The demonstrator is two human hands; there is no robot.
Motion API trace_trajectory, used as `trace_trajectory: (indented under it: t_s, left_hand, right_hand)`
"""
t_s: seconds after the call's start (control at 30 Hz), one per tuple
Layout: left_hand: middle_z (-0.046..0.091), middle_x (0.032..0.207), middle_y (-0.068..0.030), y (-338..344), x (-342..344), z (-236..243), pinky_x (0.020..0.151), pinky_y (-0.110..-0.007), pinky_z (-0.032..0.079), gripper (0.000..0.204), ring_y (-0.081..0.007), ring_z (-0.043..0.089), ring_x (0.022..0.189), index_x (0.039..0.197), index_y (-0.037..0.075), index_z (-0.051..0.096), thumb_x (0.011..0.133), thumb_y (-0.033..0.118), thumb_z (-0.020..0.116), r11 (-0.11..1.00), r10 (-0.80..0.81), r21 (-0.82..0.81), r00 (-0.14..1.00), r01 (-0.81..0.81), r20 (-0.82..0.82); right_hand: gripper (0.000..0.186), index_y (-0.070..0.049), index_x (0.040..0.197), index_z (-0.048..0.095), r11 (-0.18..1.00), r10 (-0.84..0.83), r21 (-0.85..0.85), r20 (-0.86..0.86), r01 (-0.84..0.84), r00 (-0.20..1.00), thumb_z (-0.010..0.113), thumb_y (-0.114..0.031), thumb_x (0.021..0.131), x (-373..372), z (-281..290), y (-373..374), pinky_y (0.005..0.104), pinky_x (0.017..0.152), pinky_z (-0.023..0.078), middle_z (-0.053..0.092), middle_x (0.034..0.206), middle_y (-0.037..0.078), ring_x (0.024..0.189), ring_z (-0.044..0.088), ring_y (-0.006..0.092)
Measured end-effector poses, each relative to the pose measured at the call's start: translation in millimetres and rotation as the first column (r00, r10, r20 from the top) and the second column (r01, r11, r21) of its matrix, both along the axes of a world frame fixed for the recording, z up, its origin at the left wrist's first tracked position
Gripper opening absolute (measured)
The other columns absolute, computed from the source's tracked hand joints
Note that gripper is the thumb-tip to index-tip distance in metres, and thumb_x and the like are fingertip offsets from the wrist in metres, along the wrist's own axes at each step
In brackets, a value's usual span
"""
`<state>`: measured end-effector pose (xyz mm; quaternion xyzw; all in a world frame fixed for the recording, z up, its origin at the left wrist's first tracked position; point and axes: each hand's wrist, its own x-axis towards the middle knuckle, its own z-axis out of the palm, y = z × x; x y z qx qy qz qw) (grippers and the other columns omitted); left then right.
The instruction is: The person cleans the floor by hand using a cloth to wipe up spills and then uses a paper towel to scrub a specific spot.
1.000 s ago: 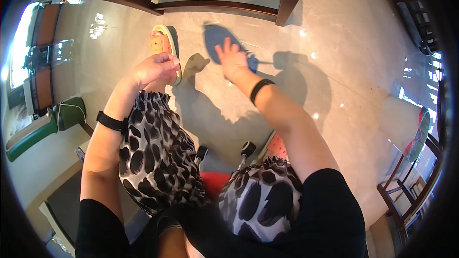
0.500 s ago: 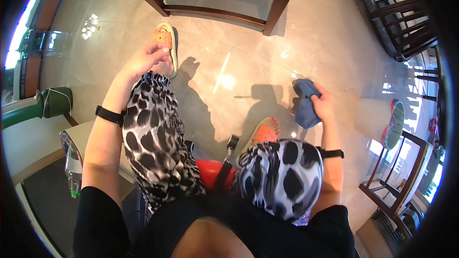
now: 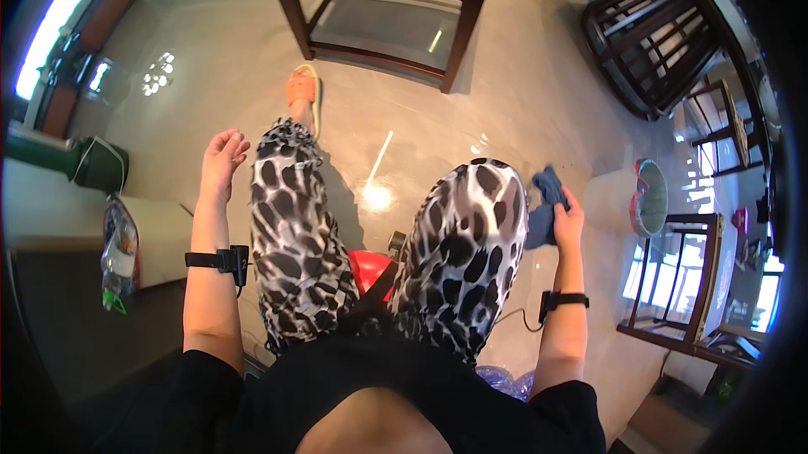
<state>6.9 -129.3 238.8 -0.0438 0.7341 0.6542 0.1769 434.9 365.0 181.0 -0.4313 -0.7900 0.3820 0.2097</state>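
Note:
My left hand is raised beside my left leg in patterned trousers, with slightly bent fingers and nothing in them. Out past my right knee, my right hand grips a crumpled blue cloth, which hangs from the fingers. An orange slipper is on my left foot. A red seat on casters shows between my thighs.
A dark wooden chair with a patterned seat stands ahead. A slatted dark wooden piece is at upper right, with a white bucket and wooden frame below it. A green object and bottles are left.
My right hand has drawn the blue cloth from the middle of the floor to my right side. My left hand has moved left, away from my foot. The view now takes in the chair seat.

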Motion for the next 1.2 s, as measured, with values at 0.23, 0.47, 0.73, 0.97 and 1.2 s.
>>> trace_trajectory:
  t_s: [0.23,0.47,0.73,0.97,1.2]
  left_hand:
    - [0.061,0.096,-0.0018,-75.3,49.8,-7.2,0.07,-0.024,0.048,0.025,-0.0111,0.061,0.083,0.109,0.007,0.053,0.09,0.019,0.061,0.995,0.097,0.025,0.994,-0.099,0.057]
    - [0.06,0.094,-0.0002,-94.1,91.1,-44.7,0.073,-0.027,0.046,0.024,-0.0138,0.061,0.084,0.106,0.009,0.056,0.089,0.024,0.061,0.992,0.129,-0.028,0.978,-0.127,0.165]
    - [0.061,0.092,-0.0005,-108.2,109.5,-95.9,0.071,-0.027,0.045,0.024,-0.0122,0.061,0.081,0.105,0.007,0.057,0.089,0.025,0.06,0.992,0.127,-0.056,0.96,-0.116,0.25]
    - [0.061,0.085,-0.0001,-82.4,112.8,-117.8,0.07,-0.025,0.044,0.018,-0.0104,0.058,0.077,0.1,0.009,0.058,0.089,0.022,0.061,0.992,0.116,-0.086,0.949,-0.095,0.291]
    - [0.062,0.09,-0.0048,-19.7,43.2,-153.5,0.079,-0.027,0.046,0.026,-0.0149,0.059,0.086,0.104,0.002,0.059,0.085,0.018,0.064,0.959,-0.129,-0.239,0.986,0.151,0.106]
  right_hand:
    - [0.045,0.001,0.118,0.059,0.998,0.058,-0.013,0.122,-0.057,0.991,0.053,-0.003,0.073,25.4,-16.6,-55.3,0.0329,0.094,0.044,0.064,0.111,0.02,0.105,0.061,0.0266]
    - [0.045,0.001,0.119,0.059,0.993,0.119,0.008,0.135,-0.121,0.984,0.053,-0.001,0.074,21.3,-12.5,-35.5,0.0331,0.095,0.044,0.064,0.112,0.019,0.105,0.061,0.026]
    - [0.046,-0.002,0.118,0.06,0.948,0.273,0.06,0.347,-0.312,0.897,0.054,-0.005,0.073,-52.7,31.0,-25.2,0.0351,0.093,0.045,0.064,0.108,0.022,0.103,0.062,0.0302]
    - [0.043,-0.004,0.116,0.061,0.733,0.553,0.106,0.483,-0.672,0.679,0.058,-0.009,0.074,-187.9,67.8,-8.7,0.0375,0.092,0.046,0.063,0.11,0.02,0.102,0.061,0.0339]
    - [0.044,-0.007,0.117,0.059,0.444,0.726,0.074,0.554,-0.893,0.407,0.057,-0.011,0.073,-329.1,69.7,-60.2,0.0398,0.093,0.045,0.061,0.114,0.018,0.106,0.057,0.0347]
